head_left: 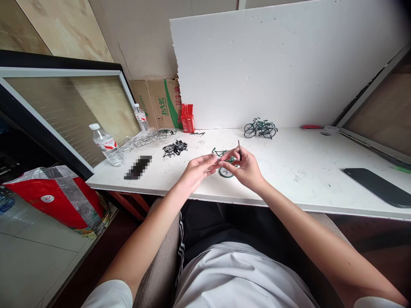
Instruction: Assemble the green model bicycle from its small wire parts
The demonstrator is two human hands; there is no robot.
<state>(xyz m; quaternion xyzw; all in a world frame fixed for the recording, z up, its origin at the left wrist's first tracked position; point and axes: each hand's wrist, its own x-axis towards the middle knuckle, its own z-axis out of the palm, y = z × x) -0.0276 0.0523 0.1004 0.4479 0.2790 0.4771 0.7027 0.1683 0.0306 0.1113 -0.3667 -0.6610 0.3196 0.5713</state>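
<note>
Pinching the small green model bicycle [225, 165] between the fingertips of both hands, I have it just above the near part of the white table [289, 171], with its one clearly visible wheel hanging low towards the tabletop. My left hand [197, 169] is nipped on the bicycle's left end with thumb and forefinger. My right hand [245, 169] is clenched round a thin dark tool [239, 149] that sticks straight up out of the fingers, while its fingertips also touch the frame. Whether the tool is a screwdriver or a pick is too small to tell. I judge this to be a fitting step partway through the build, with a small part being seated by touch and the tool carried rather than applied. As I read it, the next move calls for a steady left-hand hold and for bringing the tool's tip down to the joint without loosening the frame. Further out, a heap of black parts [175, 148] lies to the left, and clear parts trays [144, 139] lie beyond it near a water bottle [105, 145]. A finished model bicycle [260, 127] stands at the back against the white foam board [289, 64], a red carton [187, 118] is beside it, and a dark phone [379, 186] lies well off to the right
</note>
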